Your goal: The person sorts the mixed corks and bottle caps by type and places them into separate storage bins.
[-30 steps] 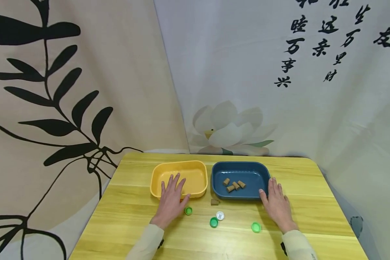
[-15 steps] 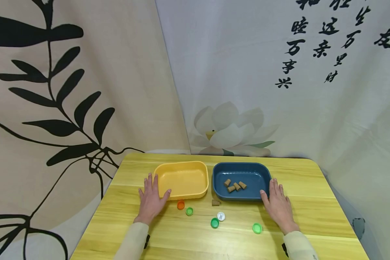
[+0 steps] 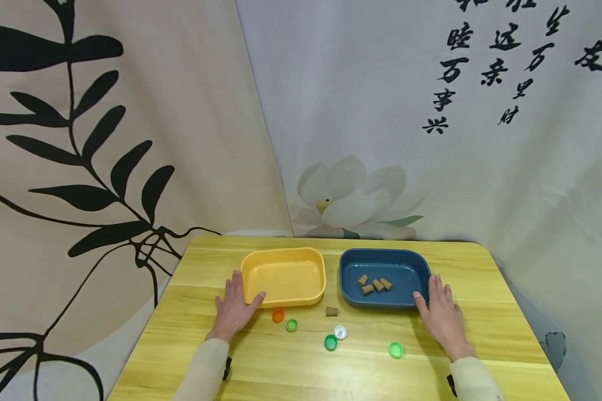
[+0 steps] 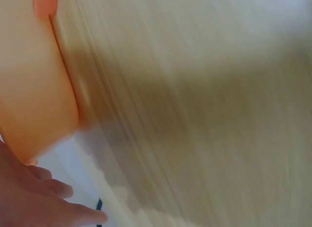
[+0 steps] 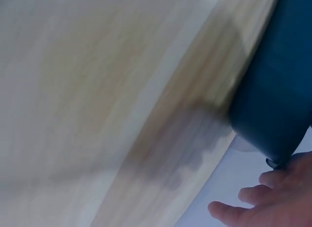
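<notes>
My left hand (image 3: 232, 312) rests at the left end of the yellow tray (image 3: 283, 278), fingers straight along its outer side and thumb by the front rim. At the right end of the blue tray (image 3: 406, 281), my right hand (image 3: 443, 320) touches the rim with extended fingers and thumb. Several corks (image 3: 378, 285) lie grouped in the blue tray; the yellow tray's floor is bare. Both wrist views show the tray side close up, the yellow wall (image 4: 36, 80) and the blue wall (image 5: 278, 75), with the fingers partly out of frame.
In front of the trays lie a single cork (image 3: 331, 311), an orange bottle cap (image 3: 278, 315), a small green cap (image 3: 291, 325), a white cap (image 3: 340, 332), a dark green cap (image 3: 330, 342) and a light green cap (image 3: 396, 350). A patterned cloth (image 3: 371, 111) hangs behind the table.
My left hand has moved left off the yellow tray's front, uncovering the orange cap. The blue tray has slid right with my right hand, widening the gap; the yellow tray has shifted slightly right.
</notes>
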`<action>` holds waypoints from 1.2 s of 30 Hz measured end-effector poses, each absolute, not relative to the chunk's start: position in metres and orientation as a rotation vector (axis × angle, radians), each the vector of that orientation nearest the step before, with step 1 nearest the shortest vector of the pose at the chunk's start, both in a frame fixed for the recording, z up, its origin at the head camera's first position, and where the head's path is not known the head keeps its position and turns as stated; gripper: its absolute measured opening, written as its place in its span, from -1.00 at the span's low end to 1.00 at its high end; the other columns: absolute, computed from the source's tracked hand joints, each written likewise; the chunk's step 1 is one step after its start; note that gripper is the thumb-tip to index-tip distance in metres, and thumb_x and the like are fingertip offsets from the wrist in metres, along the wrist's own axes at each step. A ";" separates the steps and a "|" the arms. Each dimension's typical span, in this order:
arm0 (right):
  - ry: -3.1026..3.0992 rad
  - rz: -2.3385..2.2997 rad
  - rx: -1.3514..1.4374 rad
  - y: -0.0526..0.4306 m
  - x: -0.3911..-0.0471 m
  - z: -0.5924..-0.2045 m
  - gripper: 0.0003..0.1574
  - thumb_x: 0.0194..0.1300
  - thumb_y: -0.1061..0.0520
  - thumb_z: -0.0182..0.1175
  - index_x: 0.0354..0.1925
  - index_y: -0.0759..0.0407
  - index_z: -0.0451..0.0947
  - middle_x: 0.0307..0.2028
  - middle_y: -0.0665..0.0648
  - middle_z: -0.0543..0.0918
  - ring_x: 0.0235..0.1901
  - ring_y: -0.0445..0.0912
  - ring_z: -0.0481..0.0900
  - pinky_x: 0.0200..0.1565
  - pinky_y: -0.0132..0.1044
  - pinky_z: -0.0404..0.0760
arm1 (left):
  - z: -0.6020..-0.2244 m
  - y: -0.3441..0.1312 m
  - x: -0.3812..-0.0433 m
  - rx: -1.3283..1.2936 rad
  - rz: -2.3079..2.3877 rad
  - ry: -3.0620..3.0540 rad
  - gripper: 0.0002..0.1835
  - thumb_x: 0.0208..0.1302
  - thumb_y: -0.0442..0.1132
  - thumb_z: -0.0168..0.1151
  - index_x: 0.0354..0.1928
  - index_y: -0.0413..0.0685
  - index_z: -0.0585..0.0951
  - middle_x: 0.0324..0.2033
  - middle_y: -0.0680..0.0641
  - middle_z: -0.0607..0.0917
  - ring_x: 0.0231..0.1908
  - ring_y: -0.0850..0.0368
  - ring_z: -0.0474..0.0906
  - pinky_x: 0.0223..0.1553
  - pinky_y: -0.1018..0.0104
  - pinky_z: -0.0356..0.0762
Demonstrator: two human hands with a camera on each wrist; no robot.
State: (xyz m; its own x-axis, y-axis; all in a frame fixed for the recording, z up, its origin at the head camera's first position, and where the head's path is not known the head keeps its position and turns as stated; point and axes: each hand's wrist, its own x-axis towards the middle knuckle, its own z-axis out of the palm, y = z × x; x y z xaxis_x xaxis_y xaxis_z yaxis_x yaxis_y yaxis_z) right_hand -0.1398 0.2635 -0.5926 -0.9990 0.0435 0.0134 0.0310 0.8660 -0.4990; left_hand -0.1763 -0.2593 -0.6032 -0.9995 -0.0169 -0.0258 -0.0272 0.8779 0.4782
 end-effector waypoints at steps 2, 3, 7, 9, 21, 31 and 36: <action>-3.001 0.806 -0.068 0.266 -0.137 -0.592 0.07 0.65 -0.36 -0.30 0.61 0.44 -0.21 0.60 0.48 -0.16 0.53 0.51 -0.18 0.30 0.61 -0.04 | -0.603 -0.254 -0.177 -0.015 0.781 3.017 0.21 0.40 0.52 -0.07 0.64 -0.28 -0.22 0.64 -0.29 -0.17 0.58 -0.38 -0.20 0.33 -0.66 -0.27; -2.993 0.809 -0.068 0.267 -0.135 -0.590 0.07 0.65 -0.36 -0.29 0.61 0.43 -0.21 0.60 0.48 -0.16 0.53 0.50 -0.18 0.30 0.60 -0.04 | -0.603 -0.251 -0.177 -0.007 0.780 3.018 0.21 0.40 0.52 -0.07 0.64 -0.28 -0.21 0.64 -0.29 -0.17 0.58 -0.38 -0.19 0.33 -0.66 -0.27; -2.931 0.809 -0.035 0.267 -0.125 -0.582 0.05 0.64 -0.34 -0.22 0.63 0.39 -0.19 0.60 0.46 -0.13 0.56 0.45 -0.20 0.31 0.58 -0.02 | -0.604 -0.244 -0.177 0.020 0.757 3.038 0.20 0.40 0.50 -0.05 0.64 -0.30 -0.19 0.63 -0.31 -0.14 0.57 -0.41 -0.19 0.32 -0.67 -0.24; -2.895 0.798 -0.007 0.265 -0.118 -0.576 0.03 0.64 -0.31 -0.17 0.64 0.35 -0.19 0.60 0.45 -0.09 0.57 0.40 -0.20 0.32 0.57 -0.01 | -0.605 -0.242 -0.177 0.031 0.738 3.049 0.19 0.40 0.50 -0.06 0.63 -0.31 -0.18 0.63 -0.33 -0.15 0.57 -0.42 -0.20 0.31 -0.68 -0.22; -2.723 0.587 0.260 0.238 -0.072 -0.568 -0.34 0.45 -0.14 0.28 0.29 0.27 0.56 0.23 0.29 0.64 0.33 0.33 0.44 0.17 0.37 0.47 | -0.603 -0.237 -0.177 0.046 0.719 3.047 0.17 0.43 0.47 -0.05 0.64 -0.28 -0.20 0.63 -0.31 -0.23 0.58 -0.41 -0.25 0.34 -0.63 -0.14; -3.005 0.489 0.368 0.221 -0.060 -0.586 -0.09 0.36 -0.40 0.26 0.38 0.18 0.51 0.34 0.27 0.54 0.39 0.35 0.38 0.18 0.38 0.47 | -0.601 -0.239 -0.176 0.045 0.743 3.040 0.19 0.41 0.50 -0.07 0.64 -0.28 -0.20 0.63 -0.30 -0.23 0.59 -0.38 -0.27 0.35 -0.61 -0.13; -3.122 0.474 0.379 0.220 -0.057 -0.593 0.03 0.26 -0.44 0.32 0.45 0.15 0.45 0.43 0.30 0.44 0.43 0.39 0.29 0.19 0.46 0.40 | -0.603 -0.238 -0.176 0.048 0.756 3.040 0.19 0.41 0.50 -0.06 0.64 -0.30 -0.19 0.63 -0.31 -0.22 0.58 -0.40 -0.22 0.35 -0.61 -0.10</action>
